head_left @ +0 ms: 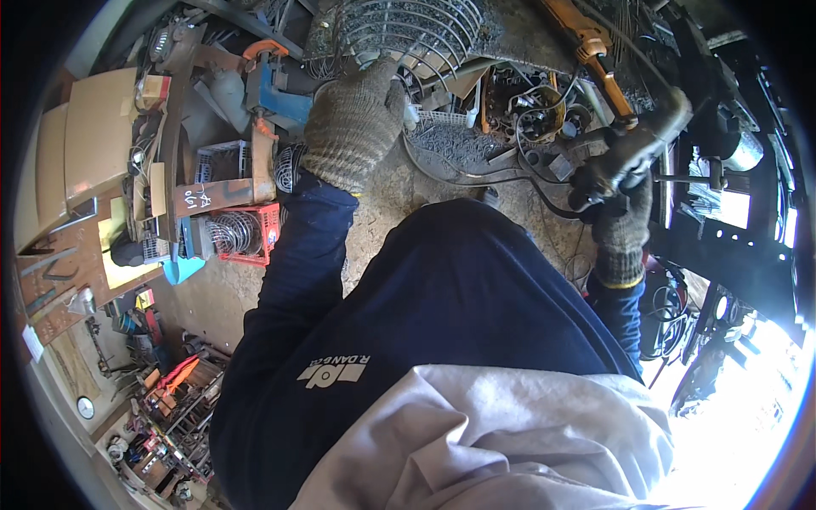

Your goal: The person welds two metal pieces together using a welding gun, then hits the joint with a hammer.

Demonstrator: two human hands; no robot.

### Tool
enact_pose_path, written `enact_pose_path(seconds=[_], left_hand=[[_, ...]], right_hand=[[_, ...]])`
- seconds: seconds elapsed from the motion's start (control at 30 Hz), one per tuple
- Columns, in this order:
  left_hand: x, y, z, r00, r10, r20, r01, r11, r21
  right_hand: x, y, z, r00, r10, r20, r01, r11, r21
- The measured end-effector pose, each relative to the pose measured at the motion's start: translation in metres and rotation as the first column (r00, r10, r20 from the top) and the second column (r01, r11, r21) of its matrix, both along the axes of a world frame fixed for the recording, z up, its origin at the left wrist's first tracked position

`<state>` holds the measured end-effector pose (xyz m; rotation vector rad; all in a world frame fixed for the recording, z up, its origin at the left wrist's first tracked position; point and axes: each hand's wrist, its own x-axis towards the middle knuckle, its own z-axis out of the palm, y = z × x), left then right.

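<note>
My left hand (353, 127), in a knitted grey-brown work glove, is closed at the near edge of a domed frame of curved metal rods (412, 30). Its fingertips are partly hidden behind the glove. Off to the right, my right hand (622, 229), gloved the same way, wraps around the dark grip of a grey, rounded hand tool (642, 149). The tool's exact kind is unclear. A dark cable (527, 174) curves across the floor area beside it.
An orange machine arm (599, 59) stands beyond the tool. A blue clamp-like fixture (280, 98) sits left of my left hand, above a red crate (255, 234) of metal rings. A bin of coiled parts (535, 110) lies ahead. Dark metal racking (722, 246) lines the right.
</note>
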<state>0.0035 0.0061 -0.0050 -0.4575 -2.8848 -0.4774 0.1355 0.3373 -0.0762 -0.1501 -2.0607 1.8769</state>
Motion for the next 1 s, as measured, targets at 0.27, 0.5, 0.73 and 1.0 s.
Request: enact_pose_path(seconds=[0.27,0.5,0.73,1.0], left_hand=[[-0.005,-0.002,-0.007,0.988,-0.098,-0.123,0.101,0.995,0.015],[-0.004,-0.002,-0.011,0.986,-0.103,-0.128,0.099,0.994,-0.036],[0.001,0.004,-0.001,0.993,-0.083,-0.082,0.083,0.997,0.002],[-0.003,0.001,-0.009,0.995,-0.069,-0.067,0.07,0.997,0.015]], right_hand=[[-0.013,0.006,-0.047,0.917,0.342,0.203,-0.199,0.837,-0.51],[-0.035,0.006,-0.08,0.862,0.477,0.172,-0.255,0.701,-0.666],[-0.054,0.002,-0.087,0.793,0.52,0.317,-0.328,0.804,-0.497],[-0.067,0.004,-0.096,0.779,0.503,0.374,-0.335,0.838,-0.431]])
